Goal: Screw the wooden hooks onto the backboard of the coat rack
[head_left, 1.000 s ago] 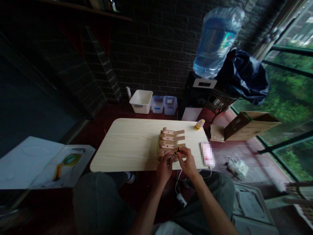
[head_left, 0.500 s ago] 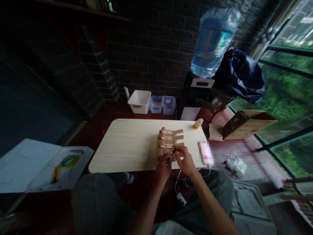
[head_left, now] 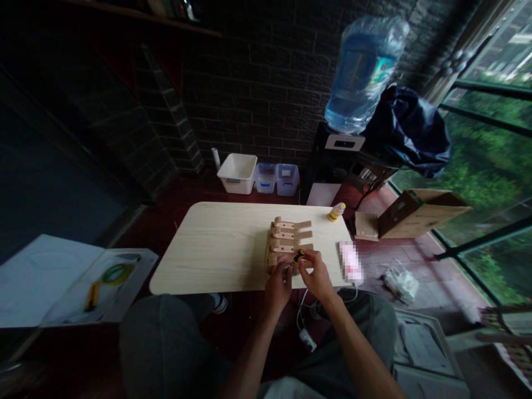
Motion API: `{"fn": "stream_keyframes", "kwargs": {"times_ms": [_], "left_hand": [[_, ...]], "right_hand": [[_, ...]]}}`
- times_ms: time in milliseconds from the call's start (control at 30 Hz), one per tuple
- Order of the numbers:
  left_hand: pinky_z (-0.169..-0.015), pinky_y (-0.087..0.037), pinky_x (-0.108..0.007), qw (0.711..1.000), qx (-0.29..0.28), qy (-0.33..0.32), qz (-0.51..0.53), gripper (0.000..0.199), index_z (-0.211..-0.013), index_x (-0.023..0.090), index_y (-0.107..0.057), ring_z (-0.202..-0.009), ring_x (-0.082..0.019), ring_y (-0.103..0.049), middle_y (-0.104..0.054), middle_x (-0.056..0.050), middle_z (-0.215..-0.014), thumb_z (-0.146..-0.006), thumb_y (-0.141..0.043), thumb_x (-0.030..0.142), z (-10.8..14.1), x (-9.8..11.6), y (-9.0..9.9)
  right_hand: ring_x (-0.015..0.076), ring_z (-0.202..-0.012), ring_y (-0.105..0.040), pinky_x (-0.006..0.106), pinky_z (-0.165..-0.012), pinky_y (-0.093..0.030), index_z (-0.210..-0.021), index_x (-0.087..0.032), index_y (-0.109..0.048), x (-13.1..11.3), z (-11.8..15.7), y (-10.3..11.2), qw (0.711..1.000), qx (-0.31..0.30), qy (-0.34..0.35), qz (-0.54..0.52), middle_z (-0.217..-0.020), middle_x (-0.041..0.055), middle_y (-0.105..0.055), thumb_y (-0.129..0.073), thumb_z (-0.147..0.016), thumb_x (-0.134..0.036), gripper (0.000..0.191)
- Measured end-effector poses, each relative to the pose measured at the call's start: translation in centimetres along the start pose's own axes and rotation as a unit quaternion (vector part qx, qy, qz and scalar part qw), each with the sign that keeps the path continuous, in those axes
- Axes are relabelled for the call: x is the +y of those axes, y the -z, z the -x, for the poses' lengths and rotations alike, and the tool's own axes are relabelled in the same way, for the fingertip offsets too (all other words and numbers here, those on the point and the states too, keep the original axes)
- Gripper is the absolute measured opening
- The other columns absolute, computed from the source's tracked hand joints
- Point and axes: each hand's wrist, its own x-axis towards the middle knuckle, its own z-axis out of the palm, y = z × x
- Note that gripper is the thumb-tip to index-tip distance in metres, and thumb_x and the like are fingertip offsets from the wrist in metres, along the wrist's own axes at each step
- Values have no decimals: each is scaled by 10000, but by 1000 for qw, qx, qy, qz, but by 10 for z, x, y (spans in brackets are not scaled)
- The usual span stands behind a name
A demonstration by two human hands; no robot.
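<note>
A brown wooden-looking block sits near the front edge of the pale table, right of its middle. Across it lie several light tan strips with dark round spots, their ends sticking out to the right. My right hand is closed on a short black-and-yellow screwdriver, held over the block's near end; its tip is too small to make out. Close beside it, my left hand has its fingers pinched together at the block's near side. What they hold, if anything, is hidden.
The table also bears a small yellow-capped bottle and a blurred pink object with a white cable. Beyond are plastic bins, a water dispenser and a cardboard box. An open white case lies left.
The screwdriver in my right hand has shifted slightly and more of its yellow shows. My left hand and the block stay nearly in place.
</note>
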Motion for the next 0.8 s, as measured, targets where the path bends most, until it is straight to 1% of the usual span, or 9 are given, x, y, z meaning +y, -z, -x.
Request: {"fn": "stream_keyframes", "kwargs": {"times_ms": [167, 300, 400, 533, 667, 733, 800], "left_hand": [[-961, -577, -385, 1000, -6, 8, 1, 251, -1152, 248, -630, -1264, -221, -591, -591, -81, -1393, -996, -460, 347, 0, -1, 1], [-1017, -546, -405, 1000, -4, 0, -14, 247, -1164, 242, -628, -1269, -217, -589, -598, -78, -1391, -996, -467, 325, 0, 0, 2], [-1028, -539, -396, 1000, 8, -15, -24, 232, -1163, 251, -632, -1258, -208, -599, -622, -70, -1362, -990, -484, 297, 0, 2, 3], [-992, -561, -393, 999, 10, -19, -26, 226, -1147, 249, -641, -1246, -216, -607, -631, -72, -1343, -983, -489, 289, -2, 6, 5], [-906, -597, -359, 1000, 0, -6, -14, 232, -1131, 231, -641, -1195, -218, -636, -608, -90, -1373, -986, -479, 312, -2, 8, 5], [-854, -610, -331, 1000, -7, 0, -9, 232, -1138, 235, -634, -1167, -210, -651, -599, -88, -1384, -985, -482, 323, -2, 7, 5], [-879, -605, -337, 1000, -7, -2, -12, 229, -1151, 245, -626, -1184, -208, -643, -601, -82, -1382, -984, -486, 317, -1, 5, 4]], "right_hand": [[230, -1028, -698, 425, -880, -612, -1268, -232, -508, -1, 0, -2, 1000, -12, 1, -5, -1123, 111, -668, -542, -985, -283, 289], [242, -1057, -686, 444, -895, -607, -1223, -234, -532, 3, 3, -6, 1000, 17, 1, -2, -1106, 111, -670, -569, -975, -310, 262], [252, -1078, -677, 463, -910, -602, -1233, -236, -531, 3, 3, -7, 1000, 28, 9, -1, -1109, 115, -664, -591, -963, -302, 284], [263, -1112, -674, 472, -938, -593, -1270, -229, -521, -2, 2, -5, 1000, 16, 17, -2, -1149, 131, -660, -596, -959, -284, 324], [248, -1106, -680, 439, -920, -605, -1268, -235, -526, -4, 1, -4, 1000, -3, 8, -4, -1150, 121, -664, -554, -985, -281, 288], [243, -1095, -683, 435, -917, -607, -1240, -238, -539, -2, 2, -5, 1000, 0, 10, -5, -1137, 115, -665, -549, -990, -282, 255], [243, -1094, -680, 444, -921, -604, -1228, -237, -539, 1, 3, -7, 1000, 14, 13, -1, -1134, 116, -660, -557, -987, -285, 246]]}}
